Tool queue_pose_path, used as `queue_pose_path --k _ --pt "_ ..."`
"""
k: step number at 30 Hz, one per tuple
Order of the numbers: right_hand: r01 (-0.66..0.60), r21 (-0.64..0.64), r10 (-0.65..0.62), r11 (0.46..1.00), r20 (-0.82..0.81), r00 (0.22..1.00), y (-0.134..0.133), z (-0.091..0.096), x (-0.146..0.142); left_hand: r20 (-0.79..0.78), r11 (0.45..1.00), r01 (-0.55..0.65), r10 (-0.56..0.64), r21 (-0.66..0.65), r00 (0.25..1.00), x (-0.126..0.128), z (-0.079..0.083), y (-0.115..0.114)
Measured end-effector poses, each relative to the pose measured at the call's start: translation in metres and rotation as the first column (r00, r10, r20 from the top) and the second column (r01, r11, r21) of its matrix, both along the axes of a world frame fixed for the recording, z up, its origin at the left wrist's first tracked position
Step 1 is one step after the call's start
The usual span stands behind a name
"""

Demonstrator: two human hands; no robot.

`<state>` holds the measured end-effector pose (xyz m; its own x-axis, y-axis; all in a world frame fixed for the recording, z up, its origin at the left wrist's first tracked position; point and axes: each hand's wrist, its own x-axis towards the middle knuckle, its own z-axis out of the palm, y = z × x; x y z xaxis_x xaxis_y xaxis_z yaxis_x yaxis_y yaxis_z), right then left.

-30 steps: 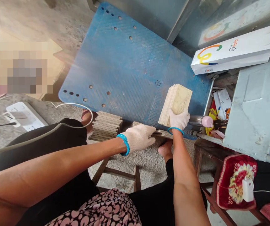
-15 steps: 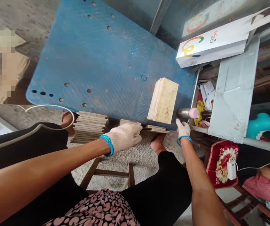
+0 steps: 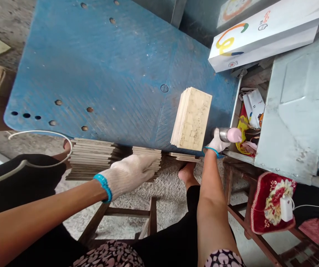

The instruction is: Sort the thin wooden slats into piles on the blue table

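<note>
My left hand (image 3: 133, 173), in a white knit glove with a blue cuff, is at the middle stack of thin boards (image 3: 147, 150) along the table's near edge. Its fingers stretch out over the stack's front and cover part of it. My right hand (image 3: 216, 141), gloved alike, is beside a metal flask with a pink lid (image 3: 233, 135) at the table's right end. Its fingers look apart, and I cannot tell if they touch the flask. Between the hands, a block of thin tan boards (image 3: 195, 120) lies on the blue table (image 3: 115, 74).
A larger stack of boards (image 3: 91, 157) sits left of my left hand, and a few boards (image 3: 180, 157) lie nearer the right. A white paper bag (image 3: 259, 35) rests by a grey metal panel (image 3: 295, 100). Below are a wooden stool (image 3: 127, 212) and a red cushion (image 3: 270, 202).
My left hand has shifted left and down in the picture along the middle stack. My right hand has moved up against or near the flask. The whole view has also shifted.
</note>
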<state>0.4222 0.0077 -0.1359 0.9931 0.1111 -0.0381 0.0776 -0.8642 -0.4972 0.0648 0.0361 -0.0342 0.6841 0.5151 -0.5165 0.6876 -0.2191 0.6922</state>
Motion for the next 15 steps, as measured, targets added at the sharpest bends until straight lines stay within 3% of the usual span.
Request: queue_pose_path --k 5,10,15 --pt "0.047 -0.004 -0.047 0.999 0.029 0.998 0.002 -0.011 0.006 -0.168 0.991 -0.041 0.019 -0.126 0.986 0.000 0.010 0.004" --pt "0.169 0.045 -0.171 0.985 0.065 0.983 -0.002 -0.008 0.008 -0.271 0.987 -0.084 0.043 -0.140 0.962 0.002 0.011 0.002" --pt "0.099 0.106 -0.111 0.989 0.111 0.988 -0.011 -0.003 0.008 -0.266 0.994 -0.055 0.029 -0.092 0.964 0.003 0.013 0.000"
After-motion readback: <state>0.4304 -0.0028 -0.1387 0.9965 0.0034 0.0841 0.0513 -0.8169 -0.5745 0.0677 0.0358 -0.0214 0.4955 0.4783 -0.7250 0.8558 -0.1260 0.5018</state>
